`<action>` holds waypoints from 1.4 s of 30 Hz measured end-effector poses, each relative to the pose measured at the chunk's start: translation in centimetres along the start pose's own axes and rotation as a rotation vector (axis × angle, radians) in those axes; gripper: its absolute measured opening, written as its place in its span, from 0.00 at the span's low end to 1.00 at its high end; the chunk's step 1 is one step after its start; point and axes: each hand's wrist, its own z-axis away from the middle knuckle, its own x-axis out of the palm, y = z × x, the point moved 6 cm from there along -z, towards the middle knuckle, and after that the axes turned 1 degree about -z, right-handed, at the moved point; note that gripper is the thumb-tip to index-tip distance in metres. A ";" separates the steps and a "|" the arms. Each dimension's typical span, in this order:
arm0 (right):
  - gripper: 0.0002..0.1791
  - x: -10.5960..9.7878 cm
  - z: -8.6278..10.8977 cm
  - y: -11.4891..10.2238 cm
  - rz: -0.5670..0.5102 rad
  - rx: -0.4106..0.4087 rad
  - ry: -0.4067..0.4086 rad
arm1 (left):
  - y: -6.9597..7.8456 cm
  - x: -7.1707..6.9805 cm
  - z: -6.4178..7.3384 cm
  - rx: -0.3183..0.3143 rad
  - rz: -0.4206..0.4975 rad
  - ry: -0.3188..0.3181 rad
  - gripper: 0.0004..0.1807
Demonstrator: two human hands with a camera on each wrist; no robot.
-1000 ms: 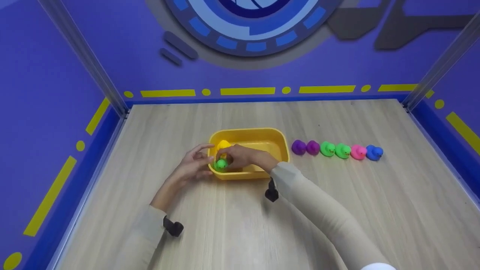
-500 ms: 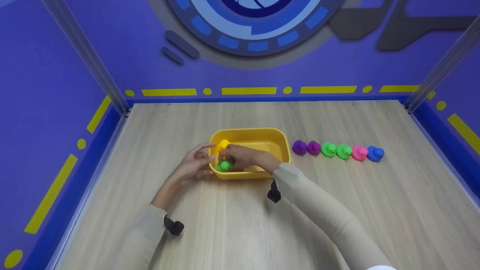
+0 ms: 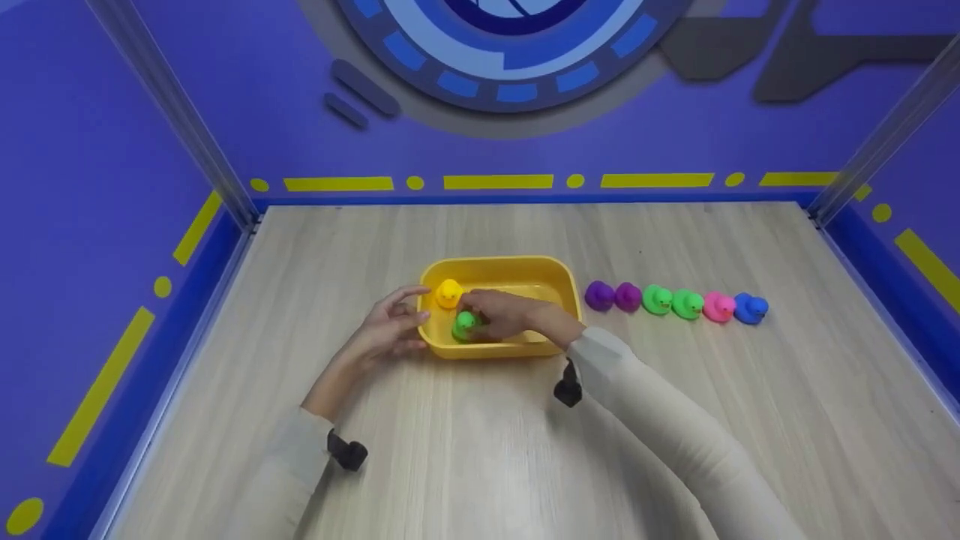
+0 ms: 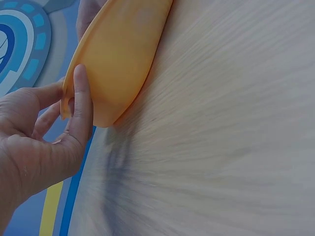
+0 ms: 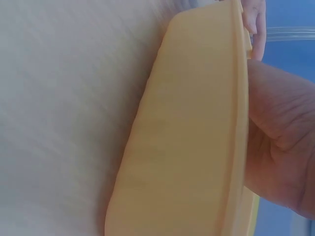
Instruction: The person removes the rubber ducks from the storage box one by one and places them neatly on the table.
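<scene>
A yellow plastic tub (image 3: 534, 348) stands on the table with two toy ducks in it. My left hand (image 3: 390, 328) pinches its left end; in the left wrist view the thumb and fingers (image 4: 82, 93) lie on both sides of the rim. Inside the tub, my right hand (image 3: 504, 311) holds a green toy duck (image 3: 465, 325) by its right side. Just behind that duck sits a yellow toy duck (image 3: 449, 293), apart from the hand. From the right wrist camera, the tub wall (image 5: 182, 123) hides the right fingers and the duck.
Right of the tub, several toy ducks stand in a row: two purple ducks (image 3: 600, 295), two green ducks (image 3: 657, 299), a pink duck (image 3: 719, 306) and a blue duck (image 3: 751, 307). Blue panels (image 3: 525, 150) with yellow marks enclose the wooden table (image 3: 480, 435).
My right hand has moved right inside the tub, and the green duck has come with it. More of the yellow duck shows now. The left hand has stayed at the rim.
</scene>
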 end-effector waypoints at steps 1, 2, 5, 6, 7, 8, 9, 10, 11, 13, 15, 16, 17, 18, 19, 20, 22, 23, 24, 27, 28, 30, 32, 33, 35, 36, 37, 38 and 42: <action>0.19 -0.2 0.2 0.3 -0.002 0.015 0.007 | 0.0 0.0 0.0 0.000 -0.001 0.002 0.29; 0.19 -0.3 0.4 0.6 -0.003 0.029 0.015 | 0.0 0.0 0.0 -0.001 -0.003 0.004 0.29; 0.18 -0.9 1.1 1.4 -0.024 0.071 0.033 | 0.0 0.0 0.1 0.001 -0.004 0.003 0.29; 0.17 -1.0 1.3 1.7 -0.030 0.084 0.041 | 0.0 0.0 0.1 0.002 -0.005 0.000 0.29; 0.17 -1.2 1.6 2.0 -0.037 0.095 0.049 | 0.0 0.0 0.1 0.002 -0.003 -0.002 0.29; 0.17 -1.4 1.8 2.2 -0.038 0.105 0.056 | 0.0 0.0 0.1 0.002 -0.003 -0.004 0.29; 0.17 -1.5 2.0 2.5 -0.036 0.113 0.062 | 0.0 0.0 0.1 0.003 -0.004 -0.004 0.29; 0.17 -1.6 2.2 2.7 -0.029 0.120 0.067 | 0.0 0.0 0.0 0.005 -0.006 -0.006 0.29; 0.18 -1.7 2.5 2.9 -0.026 0.135 0.071 | 0.0 0.0 0.0 0.001 -0.005 -0.002 0.29; 0.19 -1.9 2.8 3.3 -0.018 0.154 0.076 | 0.0 -0.1 0.0 0.000 -0.012 0.003 0.29; 0.20 -2.0 3.1 3.6 -0.014 0.171 0.085 | 0.0 -0.1 0.0 -0.004 -0.016 0.009 0.29; 0.21 -2.1 3.3 3.8 -0.015 0.174 0.090 | 0.0 -0.1 0.0 -0.006 -0.017 0.010 0.28; 0.21 -2.1 3.4 3.9 -0.014 0.177 0.095 | 0.0 -0.1 0.0 -0.008 -0.018 0.012 0.28; 0.22 -2.1 3.6 4.0 -0.011 0.176 0.099 | -0.1 -0.1 0.0 -0.009 -0.022 0.012 0.28; 0.22 -2.0 3.7 4.1 -0.008 0.168 0.103 | -0.1 -0.2 0.0 -0.010 -0.026 0.014 0.28; 0.22 -2.0 3.8 4.2 -0.008 0.165 0.104 | -0.1 -0.2 0.0 -0.010 -0.028 0.015 0.28; 0.21 -1.9 4.1 4.3 -0.007 0.149 0.108 | -0.1 -0.2 0.0 -0.009 -0.032 0.017 0.28; 0.21 -1.9 4.3 4.4 -0.007 0.144 0.111 | -0.1 -0.2 0.0 -0.007 -0.035 0.018 0.28; 0.21 -2.0 4.4 4.4 -0.007 0.135 0.115 | -0.1 -0.2 0.0 -0.005 -0.037 0.018 0.28; 0.21 -2.1 4.9 4.5 -0.007 0.116 0.128 | 0.0 -0.1 0.0 -0.003 -0.040 0.017 0.27; 0.21 -2.2 5.1 4.5 -0.006 0.111 0.131 | 0.0 -0.1 0.0 -0.002 -0.042 0.017 0.27; 0.20 -2.4 5.4 4.4 -0.003 0.099 0.134 | 0.1 -0.1 0.0 0.000 -0.041 0.015 0.27; 0.20 -2.4 5.7 4.4 -0.006 0.094 0.133 | 0.1 0.0 0.0 0.004 -0.042 0.009 0.27; 0.20 -2.4 5.9 4.4 -0.010 0.093 0.133 | 0.1 0.0 0.0 0.007 -0.042 0.006 0.27; 0.20 -2.5 6.3 4.3 -0.012 0.077 0.140 | 0.1 0.0 0.0 0.020 -0.038 0.001 0.28; 0.20 -2.6 6.5 4.3 -0.012 0.066 0.146 | 0.1 0.1 0.0 0.026 -0.038 -0.001 0.28; 0.19 -2.7 6.6 4.3 -0.011 0.055 0.153 | 0.1 0.1 0.0 0.034 -0.040 -0.001 0.28; 0.19 -2.8 6.8 4.2 -0.010 0.042 0.162 | 0.2 0.0 0.0 0.039 -0.040 0.002 0.28; 0.18 -3.3 7.5 4.4 -0.021 -0.006 0.202 | 0.1 -0.1 -0.1 0.042 -0.043 0.014 0.27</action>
